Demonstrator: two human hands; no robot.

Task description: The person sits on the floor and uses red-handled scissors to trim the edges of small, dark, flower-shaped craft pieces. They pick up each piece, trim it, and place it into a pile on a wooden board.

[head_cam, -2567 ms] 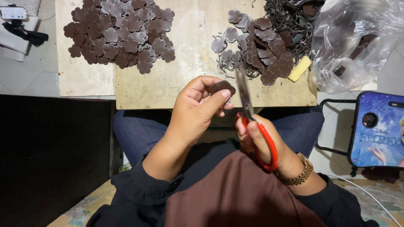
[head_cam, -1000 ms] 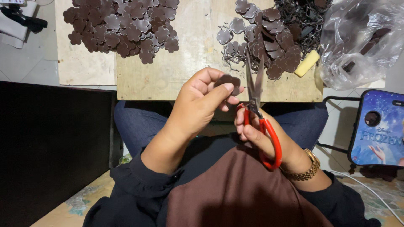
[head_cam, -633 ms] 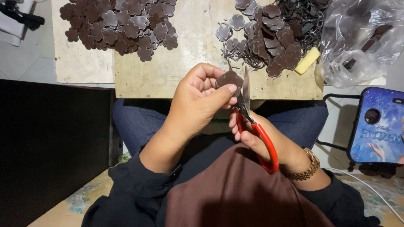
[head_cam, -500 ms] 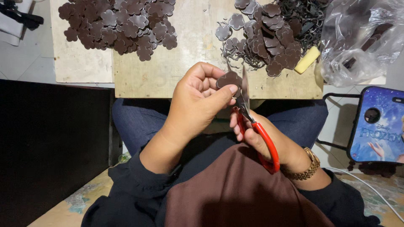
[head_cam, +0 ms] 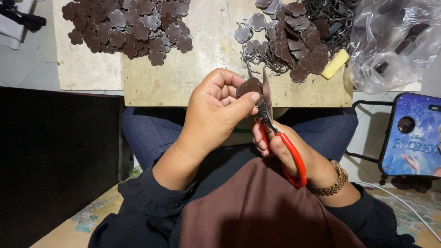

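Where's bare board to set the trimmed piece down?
Free: the board between the left flower pile and the right pile, above the left hand. Crowded: the right end, with scraps, a yellow block and a plastic bag.

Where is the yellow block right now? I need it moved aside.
In the head view, the yellow block lies at the wooden board's far right, between the right pile of brown pieces and the plastic bag.

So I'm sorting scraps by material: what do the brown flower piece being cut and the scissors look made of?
The flower piece in the left hand looks like thin leather or faux leather: matte brown, flat, cleanly edged. The scissors in the right hand have grey metal blades and glossy red handles, probably plastic.
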